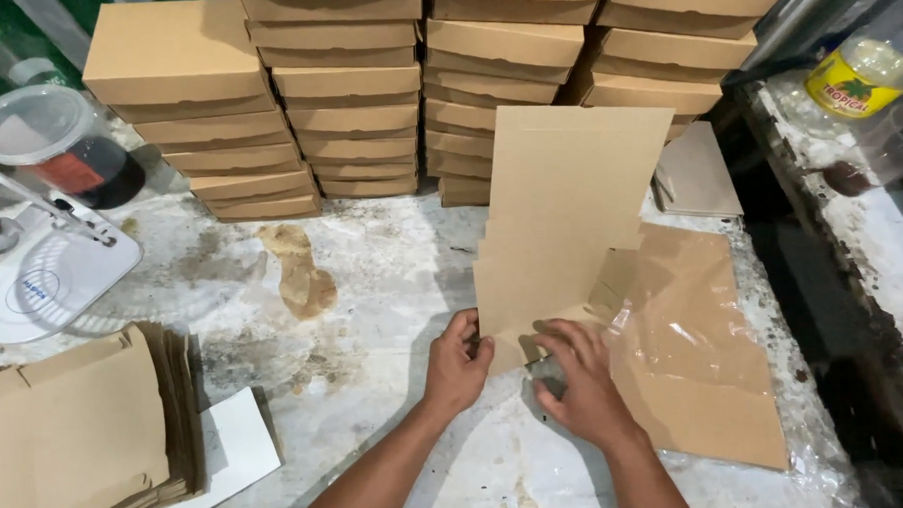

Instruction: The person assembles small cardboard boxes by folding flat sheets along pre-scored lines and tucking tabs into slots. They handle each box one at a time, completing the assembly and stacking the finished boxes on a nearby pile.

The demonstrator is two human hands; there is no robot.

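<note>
Both hands, left hand (457,364) and right hand (581,380), grip the upright flat cardboard blank (560,220), bracing its lower edge on the desk (373,287) for folding.

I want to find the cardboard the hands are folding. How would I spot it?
Start at the big wall of stacked brown boxes at the back of the table. Come forward to the left hand and right hand. The flat cardboard sheet stands upright between them, unlike the closed boxes behind and the flat pile at the left.
</note>
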